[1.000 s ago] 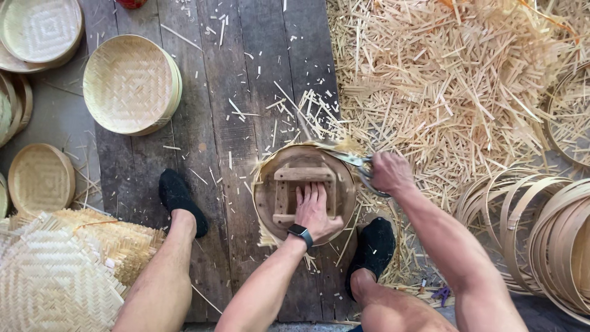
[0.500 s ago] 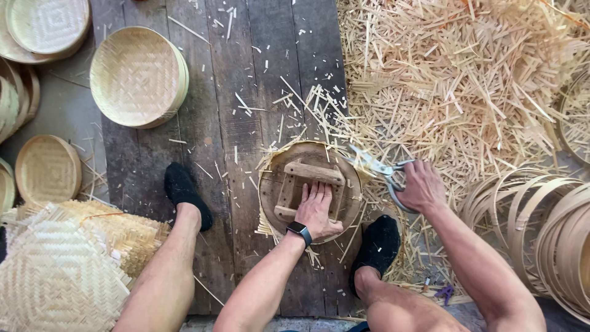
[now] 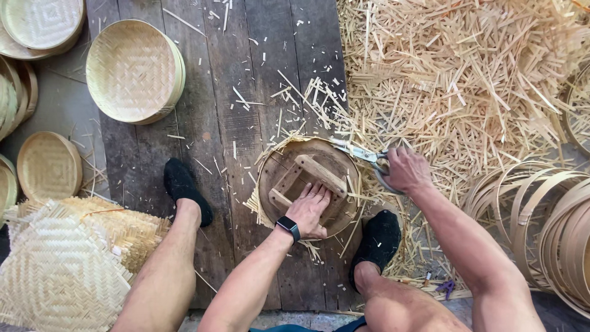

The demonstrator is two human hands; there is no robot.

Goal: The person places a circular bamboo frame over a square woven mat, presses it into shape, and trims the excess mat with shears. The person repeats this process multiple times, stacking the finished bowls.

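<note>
- Here, a round wooden form with crossed wooden bars [image 3: 307, 184] is pressed flat on the dark plank floor [image 3: 246, 92] by the left hand [image 3: 309, 211], its fingers spread across the bars.
- At the form's upper right rim, metal scissors [image 3: 364, 157] are gripped by the right hand [image 3: 402, 170], fingers closed through the handles.
- Woven bamboo strips [image 3: 261, 200] are seen sticking out around the form's edge.
- No labels or signs are visible; a round woven bamboo tray [image 3: 132, 71] lies well apart, upper left.

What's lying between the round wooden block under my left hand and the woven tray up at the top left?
In the head view, only bare dark planks with a few scattered bamboo slivers separate the block from the tray.
</note>
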